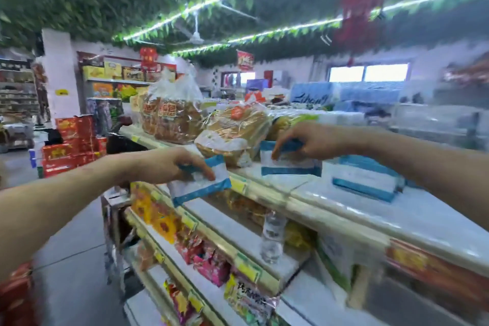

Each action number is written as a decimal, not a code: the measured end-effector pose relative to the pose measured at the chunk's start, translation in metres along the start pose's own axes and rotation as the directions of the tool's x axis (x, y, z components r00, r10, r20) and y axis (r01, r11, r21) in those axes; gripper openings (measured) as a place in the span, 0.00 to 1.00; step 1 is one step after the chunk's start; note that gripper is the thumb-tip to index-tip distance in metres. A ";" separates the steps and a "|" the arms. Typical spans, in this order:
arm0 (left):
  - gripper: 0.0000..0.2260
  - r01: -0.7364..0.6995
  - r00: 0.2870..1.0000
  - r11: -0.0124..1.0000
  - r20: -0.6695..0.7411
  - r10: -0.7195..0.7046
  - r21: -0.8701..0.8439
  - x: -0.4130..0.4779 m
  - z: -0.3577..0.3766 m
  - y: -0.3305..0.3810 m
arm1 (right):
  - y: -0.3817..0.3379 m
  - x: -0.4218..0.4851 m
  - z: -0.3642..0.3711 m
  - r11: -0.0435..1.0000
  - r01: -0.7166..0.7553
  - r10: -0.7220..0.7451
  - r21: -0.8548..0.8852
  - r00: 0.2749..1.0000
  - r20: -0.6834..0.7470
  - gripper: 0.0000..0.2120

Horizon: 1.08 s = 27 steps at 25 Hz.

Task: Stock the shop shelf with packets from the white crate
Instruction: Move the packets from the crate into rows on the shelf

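Left hand (176, 167) grips a tilted packet (203, 184) just off the near edge of the shelf (330, 201); right hand (311, 141) pinches a second packet (289, 165), upright on it, farther right.

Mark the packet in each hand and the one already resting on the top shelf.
Left-hand packet (197, 190): head view, white face near its lower blue edge.
Right-hand packet (291, 165): head view, white middle band.
Resting packet (367, 176): head view, centre of its white face.
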<state>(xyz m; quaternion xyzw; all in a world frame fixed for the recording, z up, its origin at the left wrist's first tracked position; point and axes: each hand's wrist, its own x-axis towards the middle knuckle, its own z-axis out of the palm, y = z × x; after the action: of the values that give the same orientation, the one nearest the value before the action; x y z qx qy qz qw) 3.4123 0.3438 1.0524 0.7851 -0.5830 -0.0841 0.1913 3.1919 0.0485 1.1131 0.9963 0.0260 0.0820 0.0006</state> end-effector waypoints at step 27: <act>0.20 -0.601 0.799 0.798 -0.035 0.600 -0.037 0.321 0.057 0.317 | 0.273 -0.254 -0.008 0.871 -0.489 0.490 0.045 0.859 -0.148 0.22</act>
<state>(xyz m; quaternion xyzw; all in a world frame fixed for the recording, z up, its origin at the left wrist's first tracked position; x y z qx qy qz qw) 3.2110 -0.0504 1.1561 0.5562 -0.7976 -0.0243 0.2324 2.9540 -0.2370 1.0813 0.9608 -0.2275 0.1562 -0.0251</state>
